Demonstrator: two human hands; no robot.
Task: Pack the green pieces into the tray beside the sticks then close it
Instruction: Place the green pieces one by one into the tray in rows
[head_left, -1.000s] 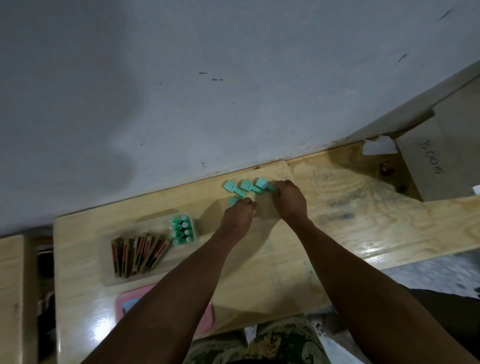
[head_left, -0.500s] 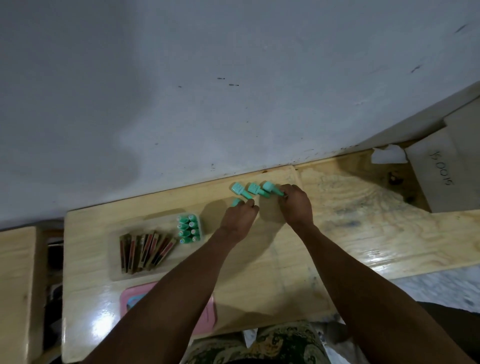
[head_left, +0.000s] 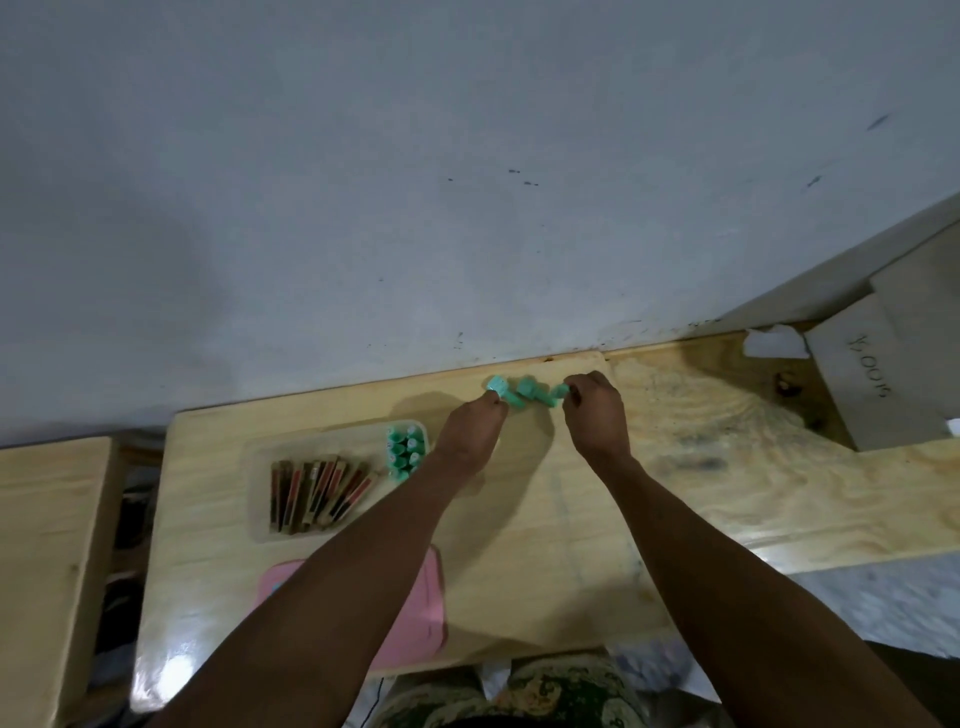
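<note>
Several loose green pieces (head_left: 524, 391) lie in a row near the table's far edge, by the wall. My left hand (head_left: 474, 427) pinches the left end of the row and my right hand (head_left: 595, 413) pinches the piece at the right end. A clear tray (head_left: 260, 467) sits to the left. It holds a bundle of brown and red sticks (head_left: 319, 493) and, at its right end, several packed green pieces (head_left: 404, 451).
A pink lid (head_left: 426, 613) lies near the table's front edge, partly hidden under my left forearm. A grey cardboard box (head_left: 878, 379) stands at the far right against the wall. A second wooden surface (head_left: 47, 561) sits to the left across a gap.
Both hands have stayed on the row of green pieces, fingers shifting from covering them to pinching its two ends. The camera view has drifted, so the scene sits further right.
</note>
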